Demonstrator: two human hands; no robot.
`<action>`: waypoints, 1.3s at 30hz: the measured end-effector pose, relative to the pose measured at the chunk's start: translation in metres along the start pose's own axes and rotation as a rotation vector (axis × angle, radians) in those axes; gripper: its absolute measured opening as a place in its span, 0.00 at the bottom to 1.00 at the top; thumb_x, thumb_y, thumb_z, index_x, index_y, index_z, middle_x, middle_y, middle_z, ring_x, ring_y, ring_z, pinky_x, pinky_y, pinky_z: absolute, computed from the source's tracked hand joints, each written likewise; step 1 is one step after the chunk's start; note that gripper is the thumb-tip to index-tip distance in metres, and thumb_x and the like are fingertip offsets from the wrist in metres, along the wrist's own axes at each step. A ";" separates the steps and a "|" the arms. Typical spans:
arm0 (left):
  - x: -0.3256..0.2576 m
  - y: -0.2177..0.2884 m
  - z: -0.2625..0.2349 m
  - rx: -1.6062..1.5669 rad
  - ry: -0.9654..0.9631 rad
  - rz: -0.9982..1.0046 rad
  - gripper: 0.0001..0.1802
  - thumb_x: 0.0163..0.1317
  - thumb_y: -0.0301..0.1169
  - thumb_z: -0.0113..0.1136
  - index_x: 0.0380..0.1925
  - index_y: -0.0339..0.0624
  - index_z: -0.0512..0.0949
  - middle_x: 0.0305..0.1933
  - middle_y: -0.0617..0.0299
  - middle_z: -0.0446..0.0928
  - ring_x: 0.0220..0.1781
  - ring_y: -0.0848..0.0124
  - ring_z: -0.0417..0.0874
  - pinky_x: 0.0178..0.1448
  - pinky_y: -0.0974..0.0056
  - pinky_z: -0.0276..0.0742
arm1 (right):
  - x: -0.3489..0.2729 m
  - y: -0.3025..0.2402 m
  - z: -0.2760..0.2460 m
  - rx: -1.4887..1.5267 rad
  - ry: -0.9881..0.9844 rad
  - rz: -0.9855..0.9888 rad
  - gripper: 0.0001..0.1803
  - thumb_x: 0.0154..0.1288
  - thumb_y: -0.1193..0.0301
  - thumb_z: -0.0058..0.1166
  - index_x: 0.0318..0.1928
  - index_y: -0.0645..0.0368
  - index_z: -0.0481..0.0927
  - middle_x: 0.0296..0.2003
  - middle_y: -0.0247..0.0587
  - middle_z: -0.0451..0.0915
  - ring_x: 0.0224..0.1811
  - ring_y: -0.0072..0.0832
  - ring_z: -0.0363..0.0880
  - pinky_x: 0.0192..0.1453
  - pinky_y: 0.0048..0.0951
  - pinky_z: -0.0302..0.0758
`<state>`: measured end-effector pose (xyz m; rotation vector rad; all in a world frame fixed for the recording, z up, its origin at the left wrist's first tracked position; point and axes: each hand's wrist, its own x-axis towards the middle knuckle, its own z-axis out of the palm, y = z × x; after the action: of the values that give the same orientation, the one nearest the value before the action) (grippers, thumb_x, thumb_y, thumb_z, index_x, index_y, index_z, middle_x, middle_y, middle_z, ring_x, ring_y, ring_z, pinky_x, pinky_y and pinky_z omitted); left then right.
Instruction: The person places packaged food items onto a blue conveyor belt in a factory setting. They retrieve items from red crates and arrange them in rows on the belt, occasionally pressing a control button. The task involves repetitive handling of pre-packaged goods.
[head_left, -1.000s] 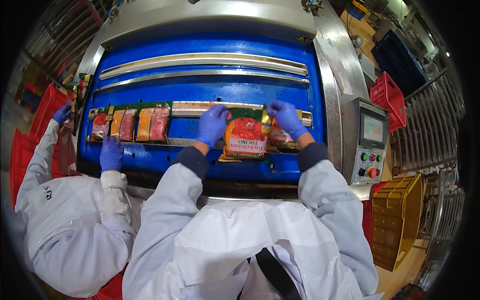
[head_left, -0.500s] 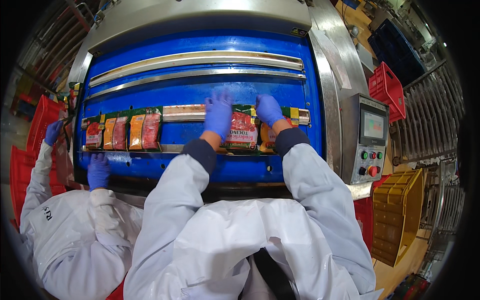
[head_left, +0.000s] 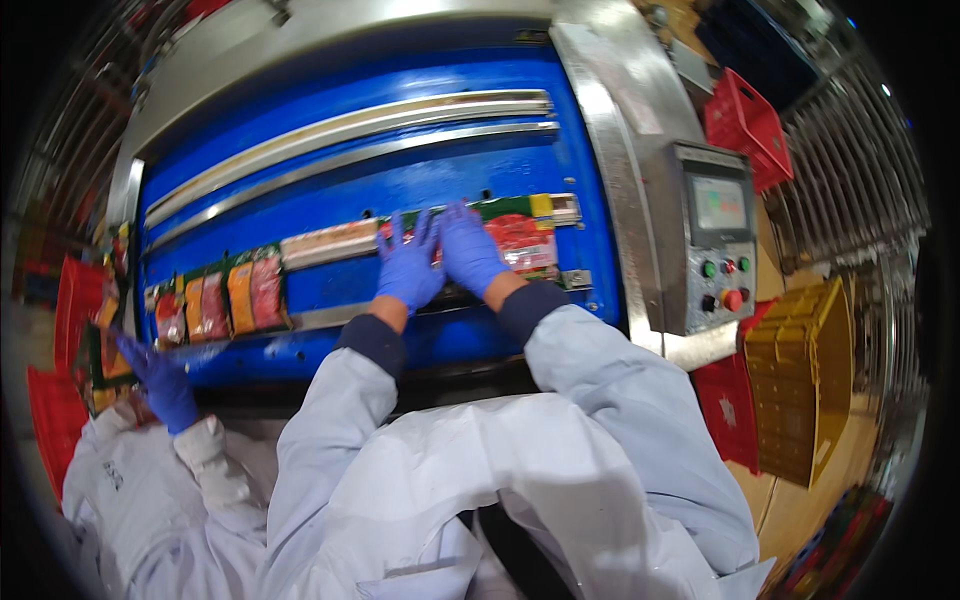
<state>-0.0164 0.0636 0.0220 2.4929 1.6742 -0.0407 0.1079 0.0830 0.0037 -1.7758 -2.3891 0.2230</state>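
Observation:
Both of my hands wear blue-purple gloves and lie side by side, palms down, over flat food packs along the sealing bar. My left hand (head_left: pixel 410 265) has its fingers spread on the upper edge of a pack that it mostly covers. Close beside it, my right hand (head_left: pixel 469 245) lies with fingers stretched out, at the left side of a red and green pack (head_left: pixel 526 240). Neither hand grips anything. Farther left on the same bar lie several packs (head_left: pixel 256 290) with orange and red-meat faces. A bare stretch of the metal sealing bar (head_left: pixel 330 243) separates them from my hands.
Around the packs is the machine's blue bed (head_left: pixel 330 185), with a second metal bar (head_left: pixel 400 112) farther back. A control panel (head_left: pixel 712 240) stands at right, near yellow (head_left: pixel 797 375) and red (head_left: pixel 747 130) crates. At left, a co-worker's gloved hand (head_left: pixel 165 390) is beside a pack.
My right hand has moved left, next to my left hand, and its fingers have straightened out. The view has shifted and tilted. The co-worker's hands have moved off the bed's front edge.

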 end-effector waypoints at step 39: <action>-0.052 0.327 0.043 0.304 -0.326 0.895 0.40 0.54 0.52 0.56 0.54 0.25 0.65 0.62 0.28 0.55 0.62 0.42 0.63 0.64 0.56 0.61 | -0.762 -0.173 0.229 0.546 -0.056 2.099 0.16 0.56 0.59 0.51 0.33 0.60 0.82 0.36 0.48 0.80 0.38 0.44 0.79 0.45 0.40 0.75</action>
<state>0.2683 -0.1114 0.0176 2.9952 0.3694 -0.5930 0.1142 -0.7021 -0.2109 -2.8024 0.4457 0.8718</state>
